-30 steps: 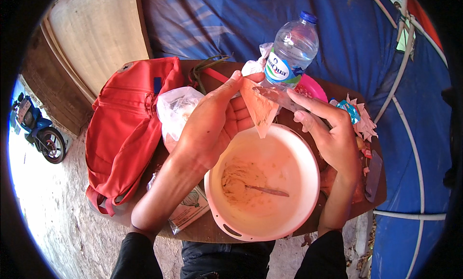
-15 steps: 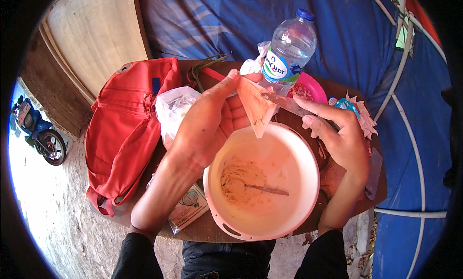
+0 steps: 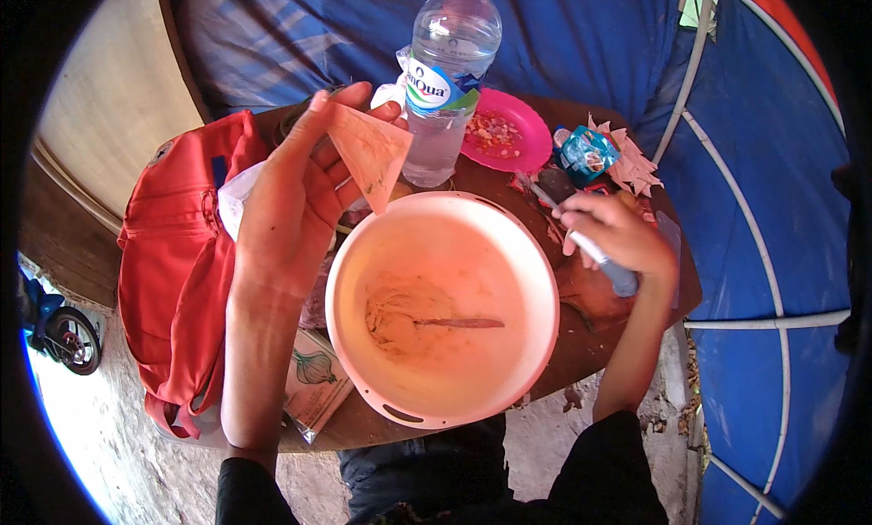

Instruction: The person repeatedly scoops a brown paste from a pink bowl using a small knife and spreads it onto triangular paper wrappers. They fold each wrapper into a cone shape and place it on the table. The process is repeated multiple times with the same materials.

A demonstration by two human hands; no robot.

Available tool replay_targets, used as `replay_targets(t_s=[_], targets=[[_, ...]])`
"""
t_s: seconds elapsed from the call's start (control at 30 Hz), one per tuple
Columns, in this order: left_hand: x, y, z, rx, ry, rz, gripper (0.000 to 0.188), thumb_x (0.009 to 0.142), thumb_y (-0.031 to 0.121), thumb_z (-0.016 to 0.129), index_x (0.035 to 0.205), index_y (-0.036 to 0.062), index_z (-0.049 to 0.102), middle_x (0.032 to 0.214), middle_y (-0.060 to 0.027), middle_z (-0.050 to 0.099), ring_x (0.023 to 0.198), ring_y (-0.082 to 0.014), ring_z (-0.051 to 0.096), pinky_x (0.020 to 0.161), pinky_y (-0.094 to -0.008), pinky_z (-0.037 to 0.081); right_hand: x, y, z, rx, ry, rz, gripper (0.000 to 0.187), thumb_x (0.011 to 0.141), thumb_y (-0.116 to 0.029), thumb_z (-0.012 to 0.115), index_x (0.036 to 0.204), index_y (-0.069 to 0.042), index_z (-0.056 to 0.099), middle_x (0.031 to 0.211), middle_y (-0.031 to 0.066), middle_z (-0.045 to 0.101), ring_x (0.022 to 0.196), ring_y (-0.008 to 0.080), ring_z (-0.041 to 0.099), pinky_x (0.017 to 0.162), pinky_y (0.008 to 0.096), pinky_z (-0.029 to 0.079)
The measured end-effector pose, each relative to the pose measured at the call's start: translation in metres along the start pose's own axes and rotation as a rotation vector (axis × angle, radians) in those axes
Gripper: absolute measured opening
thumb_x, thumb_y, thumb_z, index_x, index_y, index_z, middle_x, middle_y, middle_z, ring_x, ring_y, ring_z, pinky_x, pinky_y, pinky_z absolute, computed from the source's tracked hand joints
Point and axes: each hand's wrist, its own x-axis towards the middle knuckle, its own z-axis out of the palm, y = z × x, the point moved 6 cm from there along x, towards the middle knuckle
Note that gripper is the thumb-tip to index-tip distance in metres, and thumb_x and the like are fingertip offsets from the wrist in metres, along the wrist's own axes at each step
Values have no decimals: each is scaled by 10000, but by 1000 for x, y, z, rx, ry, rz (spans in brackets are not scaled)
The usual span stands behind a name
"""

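Note:
My left hand (image 3: 300,180) is raised over the far left side of the bowl, its thumb and fingers holding a flat triangular piece (image 3: 372,153) with orange-brown paste smeared on its face. To the right, my right hand (image 3: 622,234) is closed round a knife (image 3: 599,252) with a grey-and-white handle; its blade points up and left, beyond the bowl's right rim. Below both hands stands a wide pale basin (image 3: 536,343). Light brown paste (image 3: 400,316) sticks to its left inside, and a slim utensil (image 3: 463,323) lies with one end in the paste.
A large water bottle (image 3: 450,62) stands behind the basin beside a pink plate (image 3: 536,134) of chopped bits. A teal packet (image 3: 586,153) is at the far right. The red backpack (image 3: 182,280) and a flat plastic-wrapped packet (image 3: 313,380) flank the left. A blue tarp (image 3: 581,44) hangs behind.
The knife was against the triangular piece; my right hand has drawn it away to the right and turned it. My left hand still holds the piece. The view has shifted.

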Motion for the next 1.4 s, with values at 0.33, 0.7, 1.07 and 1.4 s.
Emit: replay_targets(t_s=[0.33,0.7,1.07,1.4], targets=[[-8,-16,12,-35,-69,-98,365,1025,267,485,1253,-11,547,1149,-149,667,1086,-255,650,978,-385,518,51,37,40,-472,476,-58,295,883,-252,661,1016,7,707,922,201,707,916,363,681,792,422,518],[-8,-19,12,-301,-177,-269,336,1056,237,407,1276,7,514,1221,-153,629,1115,-235,634,976,-346,524,-25,-172,61,-265,447,-1067,277,686,54,795,942,-10,710,851,78,630,720,160,634,627,272,501],[-13,-13,17,-219,-87,-229,359,1043,232,401,1287,1,529,1237,-150,621,1156,-252,605,997,-387,493,-15,-177,62,-215,433,-1110,189,690,93,757,850,1,713,787,62,592,664,146,596,565,259,448],[-16,5,18,341,-29,-12,235,947,194,654,1067,2,720,882,-9,656,804,-64,601,710,-218,478,6,-158,51,175,318,-862,46,811,45,695,831,14,667,792,22,602,689,55,594,590,196,448]])
